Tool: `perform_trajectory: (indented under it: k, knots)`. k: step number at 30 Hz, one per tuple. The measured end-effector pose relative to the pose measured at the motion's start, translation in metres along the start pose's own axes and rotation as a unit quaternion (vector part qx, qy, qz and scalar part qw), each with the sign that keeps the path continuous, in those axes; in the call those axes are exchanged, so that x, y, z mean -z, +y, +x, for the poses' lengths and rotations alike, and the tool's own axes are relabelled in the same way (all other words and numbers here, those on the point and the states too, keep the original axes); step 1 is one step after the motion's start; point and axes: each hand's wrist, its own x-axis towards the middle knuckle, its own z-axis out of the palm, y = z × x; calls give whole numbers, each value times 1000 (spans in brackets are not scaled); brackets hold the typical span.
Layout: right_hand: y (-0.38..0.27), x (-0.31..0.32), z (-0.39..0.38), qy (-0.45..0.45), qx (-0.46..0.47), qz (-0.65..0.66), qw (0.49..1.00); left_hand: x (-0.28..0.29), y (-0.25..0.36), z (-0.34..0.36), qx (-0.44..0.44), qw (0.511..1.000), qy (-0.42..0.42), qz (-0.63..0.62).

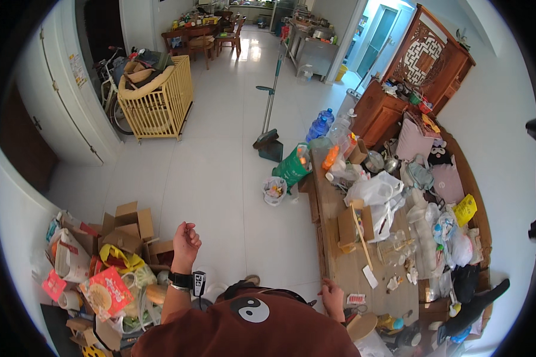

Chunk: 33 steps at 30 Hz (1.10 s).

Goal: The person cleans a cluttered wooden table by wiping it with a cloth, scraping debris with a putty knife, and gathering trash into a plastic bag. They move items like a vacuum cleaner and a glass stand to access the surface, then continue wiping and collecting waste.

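Observation:
My left hand point(186, 243) is raised over the floor, fingers loosely bent and a little apart, with nothing in it. A black strap and a small boxy device point(199, 284) sit at that wrist. Below and left of this hand lies a pile of cardboard boxes point(125, 229) and bags, including a red and orange package point(106, 293). My right hand point(332, 299) hangs at the near left edge of the wooden table point(339, 268); its fingers are slightly bent and I see nothing held. Close by on the tabletop lies a small red and white packet point(356, 298).
The table carries a cardboard box point(355, 227), white plastic bags point(376, 189) and a long wooden stick point(361, 237). Past its far end stand a lined waste bin point(274, 191), green bag point(292, 166), blue water bottles point(318, 127) and dustpan point(270, 146). A wooden crib point(161, 107) stands far left.

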Motion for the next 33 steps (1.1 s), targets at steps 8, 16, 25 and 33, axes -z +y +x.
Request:
perform_trajectory:
  k: [8, 16, 25, 33]
  knots:
    - [32, -25, 154, -24, -118, -59, 991, -85, 11, 147, -123, 932, -11, 340]
    - [-15, -117, 397, -127, -3, -209, 970, 93, 7, 256, -43, 262, -14, 964]
    - [-288, -252, 619, -274, 232, -200, 912, 126, 57, 315, 205, 516, 172, 814]
    - [-493, -383, 730, -297, 268, -188, 897, 122, 160, 497, 216, 538, 182, 795]
